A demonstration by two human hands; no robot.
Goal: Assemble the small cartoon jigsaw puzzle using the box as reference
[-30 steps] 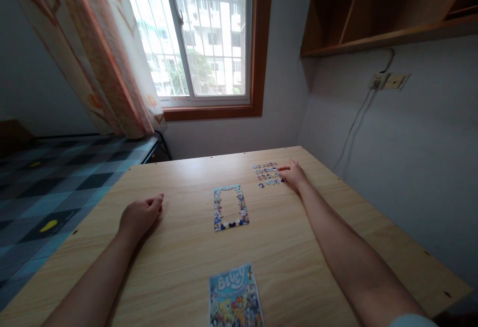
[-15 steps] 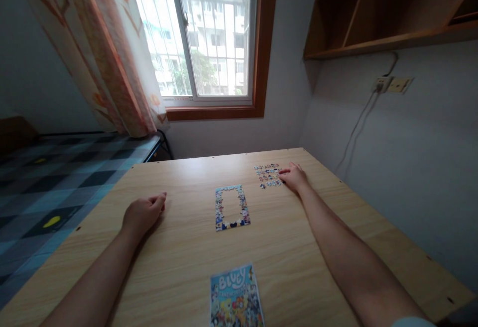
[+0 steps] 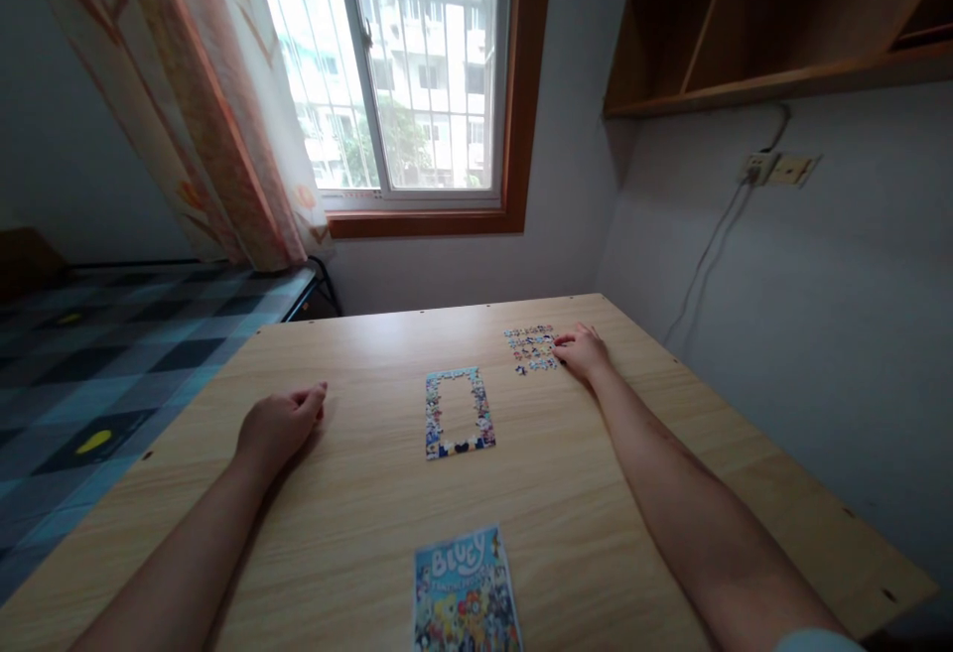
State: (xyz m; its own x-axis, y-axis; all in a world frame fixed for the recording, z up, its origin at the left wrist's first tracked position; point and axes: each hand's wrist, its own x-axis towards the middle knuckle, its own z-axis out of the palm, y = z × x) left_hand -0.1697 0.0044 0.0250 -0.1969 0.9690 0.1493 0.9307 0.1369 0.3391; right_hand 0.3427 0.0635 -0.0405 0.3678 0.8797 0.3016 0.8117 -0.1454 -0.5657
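Observation:
My right hand [image 3: 585, 350] rests at the right edge of a group of loose jigsaw pieces [image 3: 531, 346] laid out in rows. Its thumb and fingertips close on a small puzzle piece there, mostly hidden by the fingers. To the left, my left hand [image 3: 281, 424] lies on the table curled into a loose fist, with nothing seen in it. Between the hands is a rectangular puzzle frame [image 3: 483, 414], its border joined and bare table showing in the middle. Nearest me lies a colourful picture sheet [image 3: 466, 592] lettered "BLUEY".
The light wooden table [image 3: 357, 523] reaches toward the wall under a barred window [image 3: 428, 86]. A checked bed [image 3: 171, 334] and a flowered curtain [image 3: 215, 116] are on the left. A wooden shelf [image 3: 745, 96] and a socket with a cord [image 3: 759, 171] are on the right wall.
The whole view has shifted slightly, so everything appears a little further left. Both hands keep nearly the same places on the table, and the puzzle frame looks the same.

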